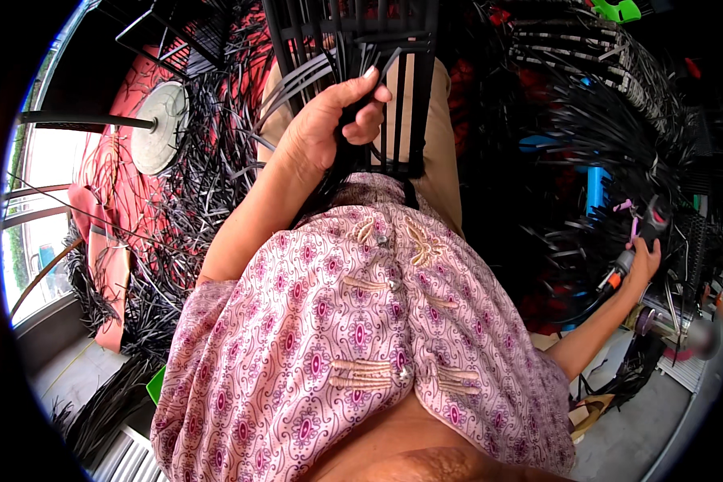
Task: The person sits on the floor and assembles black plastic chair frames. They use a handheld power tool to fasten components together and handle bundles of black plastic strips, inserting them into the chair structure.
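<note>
My left hand [329, 120] grips a bunch of black plastic strips [353, 64] that run up into a black woven frame [353, 32] resting on my lap. The fingers are curled round the strips, thumb on top. My right hand [643, 261] is stretched far out to the right and holds a small tool with an orange and white handle [618, 269]. It is close to a dense bundle of black strips [610, 120]. My pink patterned top [353, 337] fills the lower middle of the view.
Loose black strips [201, 185] lie piled on the left over red material. A pale round disc on a dark pole [159, 127] stands at upper left. A window is at far left. A blue object [594, 189] and a green one [618, 10] sit on the right.
</note>
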Motion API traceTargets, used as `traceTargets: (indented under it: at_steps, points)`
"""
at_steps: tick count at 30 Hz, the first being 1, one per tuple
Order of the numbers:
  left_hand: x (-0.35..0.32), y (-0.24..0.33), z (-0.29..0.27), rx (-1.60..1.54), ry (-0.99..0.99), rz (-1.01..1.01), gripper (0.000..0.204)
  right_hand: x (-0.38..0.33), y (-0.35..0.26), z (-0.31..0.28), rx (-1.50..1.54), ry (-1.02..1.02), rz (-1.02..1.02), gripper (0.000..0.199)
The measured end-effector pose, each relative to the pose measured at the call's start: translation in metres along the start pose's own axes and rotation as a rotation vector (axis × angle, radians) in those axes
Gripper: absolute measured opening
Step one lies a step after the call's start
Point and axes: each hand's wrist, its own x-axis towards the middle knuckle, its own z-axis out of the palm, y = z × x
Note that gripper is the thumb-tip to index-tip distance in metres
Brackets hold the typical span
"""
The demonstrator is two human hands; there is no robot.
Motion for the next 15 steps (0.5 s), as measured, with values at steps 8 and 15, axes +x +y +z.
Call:
traceTargets:
  at_steps: [8,15]
  points:
    - [-0.004,-0.002,-0.004,-0.069,0.037,-0.067,0.028,-0.172,-0.121,0.002,0.748,-0.365,-0.249,0.047]
    - [-0.02,-0.008,0.025,0.402,0.297,0.312,0.016,-0.225,-0.13,0.125,0.503,-0.371,-0.233,0.025]
